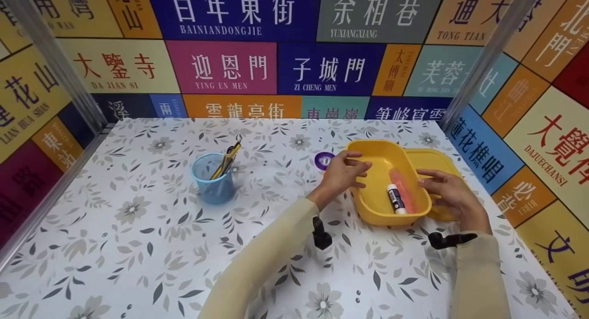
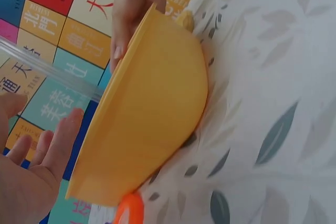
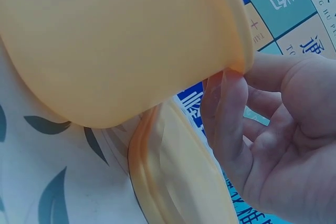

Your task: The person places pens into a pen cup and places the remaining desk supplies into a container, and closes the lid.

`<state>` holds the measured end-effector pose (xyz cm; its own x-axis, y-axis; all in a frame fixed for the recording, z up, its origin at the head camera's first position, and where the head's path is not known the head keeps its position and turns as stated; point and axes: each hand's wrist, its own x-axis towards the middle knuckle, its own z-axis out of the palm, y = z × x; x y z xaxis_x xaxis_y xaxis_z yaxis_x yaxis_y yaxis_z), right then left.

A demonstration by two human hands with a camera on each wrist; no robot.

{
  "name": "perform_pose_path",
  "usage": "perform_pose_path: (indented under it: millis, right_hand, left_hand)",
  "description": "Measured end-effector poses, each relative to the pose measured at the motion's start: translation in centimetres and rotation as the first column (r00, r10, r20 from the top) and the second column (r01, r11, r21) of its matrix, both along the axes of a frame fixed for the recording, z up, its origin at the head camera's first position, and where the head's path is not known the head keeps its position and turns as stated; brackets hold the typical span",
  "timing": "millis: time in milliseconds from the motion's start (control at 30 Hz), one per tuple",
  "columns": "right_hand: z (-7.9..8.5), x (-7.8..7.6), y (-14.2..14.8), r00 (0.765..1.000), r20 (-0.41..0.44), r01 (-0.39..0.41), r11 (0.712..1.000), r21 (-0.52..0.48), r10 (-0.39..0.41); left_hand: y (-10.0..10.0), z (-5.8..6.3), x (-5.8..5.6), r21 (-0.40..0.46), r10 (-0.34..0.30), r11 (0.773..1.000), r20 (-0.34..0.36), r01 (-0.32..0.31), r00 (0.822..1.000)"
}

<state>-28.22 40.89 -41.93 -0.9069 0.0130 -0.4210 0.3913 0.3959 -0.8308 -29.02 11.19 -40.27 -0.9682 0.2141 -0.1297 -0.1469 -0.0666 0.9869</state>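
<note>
My two cream-coloured sleeves reach in from the near edge of the white, leaf-printed tabletop. Both hands are at an open, rounded yellow plastic box, set toward the tabletop's right edge. My right hand pinches the box's right rim between thumb and fingers. My left hand is empty, fingers loosely spread at the left rim; I cannot tell whether they touch it. Inside, toward the near end, lies a white cylindrical glue stick with a dark label, beside a long coral-red item I cannot identify.

I judge the step in hand to be getting hold of the box; the next move seems to call for my left hand to close on its rim, keeping things steady so the glue stick does not roll.

A flat yellow lid lies just right of the box, partly hidden. Left of the box sits a purple ring-shaped item. Farther left, nearer the far edge, stands a light-blue plastic cup holding slim black and yellow sticks.
</note>
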Motion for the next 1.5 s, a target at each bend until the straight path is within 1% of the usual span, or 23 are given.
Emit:
perform_pose_path:
  millis: [167,200,400,467,567,667,767,867,1033,1133,1300,1367,1500]
  right_hand:
    - [-0.1,0.1,0.2,1.000,0.006,-0.001,1.000,-0.010,0.001]
    - [-0.1,0.1,0.2,1.000,0.006,0.000,1.000,-0.015,0.000]
    - [-0.1,0.1,0.3,1.000,0.013,0.010,1.000,-0.023,-0.010]
    - [-0.2,0.1,0.3,1.000,0.011,0.010,1.000,-0.019,-0.010]
    - [-0.2,0.2,0.3,1.000,0.003,0.008,1.000,-0.019,-0.008]
    - [-0.3,0.2,0.2,1.000,-0.005,0.000,1.000,-0.025,0.000]
    - [-0.3,0.2,0.2,1.000,-0.012,-0.005,0.999,-0.032,0.005]
    - [-0.3,0.2,0.2,1.000,-0.010,-0.001,1.000,-0.023,0.001]
    - [-0.2,0.3,0.4,1.000,0.005,0.002,1.000,-0.024,-0.002]
    - [-0.2,0.3,0.4,1.000,0.004,0.001,1.000,-0.027,-0.001]
    - [-0.1,0.3,0.3,1.000,-0.008,0.001,0.999,-0.033,-0.001]
    - [-0.1,0.2,0.3,1.000,-0.012,-0.003,0.999,-0.033,0.003]
    - [-0.1,0.1,0.2,1.000,-0.014,-0.008,1.000,-0.028,0.008]
  left_hand:
    - [-2.2,-0.5,-0.6,-0.024,-0.039,0.999,-0.078,0.037,0.996]
    - [-2.6,-0.6,-0.8,-0.039,-0.046,0.998,-0.092,0.043,0.995]
    - [-4.5,-2.0,-1.7,-0.100,-0.050,0.994,-0.090,0.041,0.995]
    - [-4.9,-2.4,-2.0,-0.129,-0.040,0.991,-0.092,0.028,0.995]
    - [-5.4,-3.1,-2.4,-0.191,-0.026,0.982,-0.119,0.003,0.993]
    - [-5.8,-3.6,-2.9,-0.260,-0.021,0.965,-0.142,-0.017,0.990]
    - [-6.1,-3.9,-3.2,-0.296,-0.021,0.955,-0.139,-0.021,0.990]
    - [-6.3,-4.1,-3.6,-0.307,-0.020,0.952,-0.123,-0.019,0.992]
    - [-6.3,-4.6,-4.1,-0.331,-0.017,0.943,-0.121,-0.024,0.992]
    - [-6.2,-4.9,-4.2,-0.351,-0.034,0.936,-0.138,-0.017,0.990]
    - [-6.3,-5.5,-4.2,-0.395,-0.057,0.918,-0.178,-0.018,0.982]
    - [-6.4,-5.6,-4.3,-0.403,-0.066,0.915,-0.183,-0.013,0.981]
    - [-6.8,-5.9,-4.4,-0.413,-0.087,0.911,-0.167,0.011,0.982]
